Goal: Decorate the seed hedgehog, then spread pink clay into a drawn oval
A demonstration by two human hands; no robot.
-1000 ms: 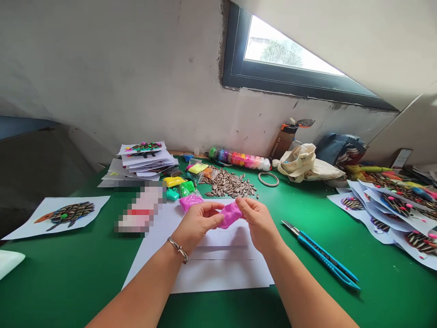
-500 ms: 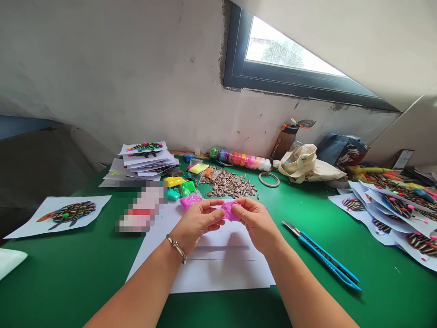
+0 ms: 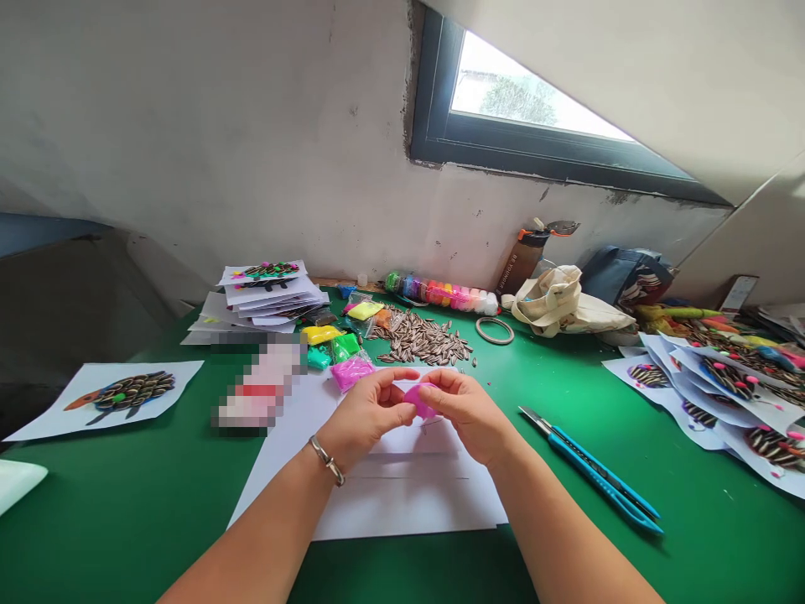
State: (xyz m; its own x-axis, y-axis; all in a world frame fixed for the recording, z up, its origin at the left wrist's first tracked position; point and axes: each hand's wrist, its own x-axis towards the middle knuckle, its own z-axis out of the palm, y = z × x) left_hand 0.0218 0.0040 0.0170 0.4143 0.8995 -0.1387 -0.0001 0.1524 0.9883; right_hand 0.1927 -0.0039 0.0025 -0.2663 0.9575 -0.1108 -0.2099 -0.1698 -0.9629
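Observation:
Between my two hands is a flattened piece of pink clay [image 3: 421, 401], above white paper sheets [image 3: 402, 503]. My left hand [image 3: 371, 411] wears a metal bracelet at the wrist and pinches the clay's left side with thumb and fingers. On the right side, my right hand [image 3: 462, 411] grips it the same way. Just behind my left hand lies a packet of pink clay [image 3: 350, 371]. Beyond my hands, a pile of striped seeds [image 3: 424, 337] spreads on the green table [image 3: 157, 520].
To the right lies a blue cutter [image 3: 600, 476] with its blade out. Stacked seed pictures stand at the back left [image 3: 264, 306] and right [image 3: 729, 394]. A tape ring [image 3: 495, 330], cloth bag [image 3: 557, 304] and bottle [image 3: 523, 262] are at the back.
The fingers of both hands have shifted slightly around the pink clay, which now shows a rounder, smoother outline. The clay remains held between them.

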